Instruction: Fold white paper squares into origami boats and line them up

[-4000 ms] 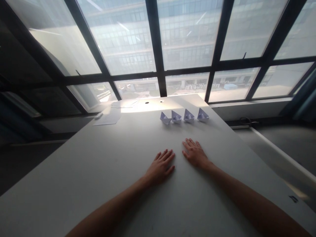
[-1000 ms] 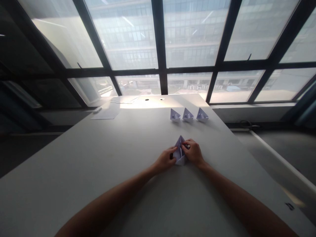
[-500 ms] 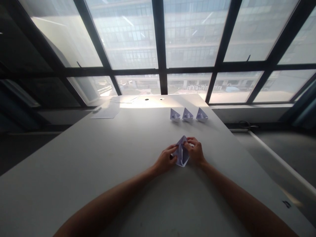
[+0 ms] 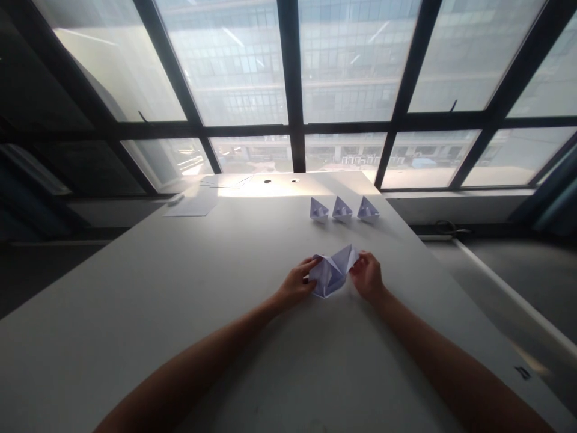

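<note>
A folded white paper piece (image 4: 332,272) is held just above the grey table (image 4: 216,288), partly spread open. My left hand (image 4: 296,284) pinches its left side and my right hand (image 4: 368,276) pinches its right side. Three small folded paper boats (image 4: 343,210) stand in a row farther back on the table, apart from both hands.
Loose white sheets (image 4: 192,204) lie at the table's far left corner, near two small dark holes (image 4: 267,180) in the tabletop. Large dark-framed windows (image 4: 293,84) rise behind the table. The table's right edge (image 4: 451,282) drops to a ledge with a cable.
Four seconds ago both hands lay flat and four boats stood in the row. One boat has come to the hands, and they have pulled its sides apart over the last second.
</note>
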`<state>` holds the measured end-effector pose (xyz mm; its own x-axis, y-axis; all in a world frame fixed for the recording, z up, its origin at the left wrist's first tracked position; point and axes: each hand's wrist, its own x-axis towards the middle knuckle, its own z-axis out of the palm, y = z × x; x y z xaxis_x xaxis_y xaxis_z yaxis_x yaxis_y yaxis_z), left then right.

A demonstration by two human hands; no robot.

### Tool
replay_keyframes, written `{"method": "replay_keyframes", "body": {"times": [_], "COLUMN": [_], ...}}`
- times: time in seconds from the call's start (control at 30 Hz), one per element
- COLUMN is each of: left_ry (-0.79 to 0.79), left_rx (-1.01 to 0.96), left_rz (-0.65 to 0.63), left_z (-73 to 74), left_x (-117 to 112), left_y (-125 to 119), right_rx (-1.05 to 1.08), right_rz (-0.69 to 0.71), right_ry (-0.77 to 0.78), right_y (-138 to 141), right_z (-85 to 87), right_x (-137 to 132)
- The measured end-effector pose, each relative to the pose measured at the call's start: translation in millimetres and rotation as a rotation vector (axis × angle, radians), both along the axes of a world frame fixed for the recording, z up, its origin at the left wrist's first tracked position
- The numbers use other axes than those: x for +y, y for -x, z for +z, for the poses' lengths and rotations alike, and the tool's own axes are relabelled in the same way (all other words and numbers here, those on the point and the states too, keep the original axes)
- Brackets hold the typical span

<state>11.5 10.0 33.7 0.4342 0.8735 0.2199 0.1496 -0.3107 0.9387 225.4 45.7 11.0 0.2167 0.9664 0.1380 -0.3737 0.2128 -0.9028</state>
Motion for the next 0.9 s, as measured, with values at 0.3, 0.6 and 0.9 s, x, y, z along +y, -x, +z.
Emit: {"method": "replay_keyframes", "body": {"times": [0.3, 0.6, 0.9], "left_ry": [-0.307, -0.494, -0.496], "left_rx": [0.133, 0.330, 0.364], "left_rz": [0.275, 0.308, 0.317], "left_z": [-19.8, -10.5, -16.1], "left_x": [1, -8, -5], "left_y": [1, -3, -1], "right_rx": [-0.536, -1.015, -0.682], "right_rz": [-0.137, -0.184, -0.130], "right_ry": [-0.197, -0.227, -0.127], "right_y": [25, 38, 32], "right_z": [8.0, 14.0, 7.9], "right_x": [-21, -39, -29]}}
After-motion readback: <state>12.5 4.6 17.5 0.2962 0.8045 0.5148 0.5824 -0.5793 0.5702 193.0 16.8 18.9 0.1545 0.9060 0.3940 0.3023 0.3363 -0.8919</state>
